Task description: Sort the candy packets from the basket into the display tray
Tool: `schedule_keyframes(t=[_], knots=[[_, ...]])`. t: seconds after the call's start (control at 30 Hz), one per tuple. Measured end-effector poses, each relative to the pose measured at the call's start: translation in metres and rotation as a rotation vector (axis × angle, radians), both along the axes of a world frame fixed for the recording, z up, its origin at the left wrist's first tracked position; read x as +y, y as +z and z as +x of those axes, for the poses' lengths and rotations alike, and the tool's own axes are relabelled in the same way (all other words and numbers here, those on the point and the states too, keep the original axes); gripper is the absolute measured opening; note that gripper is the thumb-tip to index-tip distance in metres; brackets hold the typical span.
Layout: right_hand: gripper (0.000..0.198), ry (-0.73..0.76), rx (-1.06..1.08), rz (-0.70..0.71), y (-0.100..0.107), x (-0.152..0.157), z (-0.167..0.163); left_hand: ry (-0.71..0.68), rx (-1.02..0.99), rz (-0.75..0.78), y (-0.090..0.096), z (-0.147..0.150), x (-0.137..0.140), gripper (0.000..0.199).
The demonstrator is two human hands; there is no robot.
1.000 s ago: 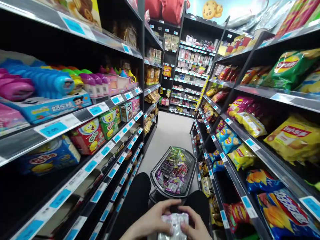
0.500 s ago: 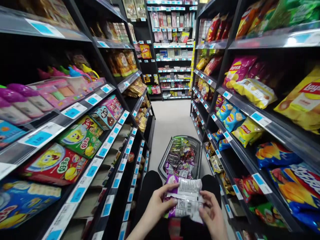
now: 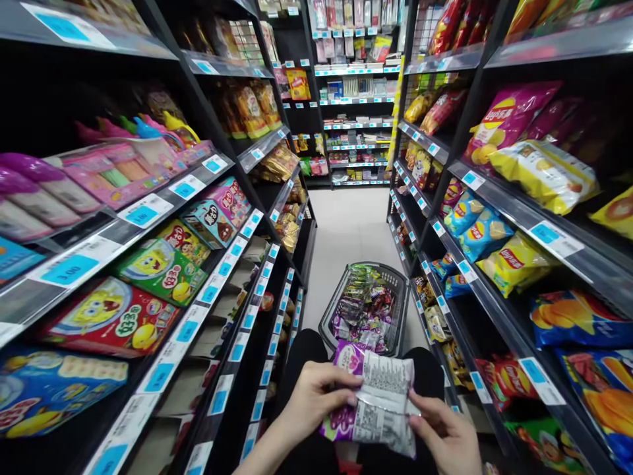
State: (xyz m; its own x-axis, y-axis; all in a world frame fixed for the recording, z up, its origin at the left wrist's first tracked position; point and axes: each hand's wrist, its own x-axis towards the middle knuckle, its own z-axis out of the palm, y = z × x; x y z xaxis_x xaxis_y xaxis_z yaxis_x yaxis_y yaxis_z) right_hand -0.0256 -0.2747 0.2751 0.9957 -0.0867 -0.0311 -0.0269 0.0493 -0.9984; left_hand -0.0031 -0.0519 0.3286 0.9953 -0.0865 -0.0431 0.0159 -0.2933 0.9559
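Observation:
A purple and silver plastic candy bag (image 3: 378,402) with grape pictures and dense printed text lies across my lap, its back seam turned up. My left hand (image 3: 316,399) pinches its left part, thumb and fingers near the seam. On the other side, my right hand (image 3: 440,425) grips the bag's right edge between thumb and forefinger. Just beyond my knees stands a dark grey shopping basket (image 3: 403,303) on the floor. Inside it is a pile of small wrapped snacks (image 3: 363,310), several in purple, green and red wrappers.
Shelves hem in the aisle on both sides. At left stand biscuit boxes (image 3: 116,316) and pink toy-like packs (image 3: 123,171). Chip bags (image 3: 514,260) fill the right shelves. Pale floor (image 3: 349,224) runs to a back shelf (image 3: 359,102).
My view has shifted slightly, and the bag now sits a little farther right and lower. The right hand has slid to pinch the bag's edge with its fingertips.

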Motion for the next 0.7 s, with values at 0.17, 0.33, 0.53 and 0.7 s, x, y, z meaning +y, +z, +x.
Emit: schedule_keyframes(t=[0.17, 0.33, 0.53, 0.7], knots=[[0.018, -0.175, -0.171, -0.196, 0.005, -0.005, 0.0, -0.15, -0.06, 0.157, 0.012, 0.0, -0.004, 0.021], [0.026, -0.178, -0.129, -0.138, 0.015, -0.003, -0.004, -0.126, -0.178, 0.233, 0.015, -0.005, -0.016, 0.013], [0.034, -0.289, -0.045, -0.13, 0.022, 0.008, -0.014, -0.018, -0.182, 0.219, 0.028, -0.019, -0.027, 0.015], [0.033, -0.331, -0.046, -0.001, 0.034, 0.017, -0.017, 0.122, -0.099, 0.142, 0.034, -0.026, -0.031, 0.022]])
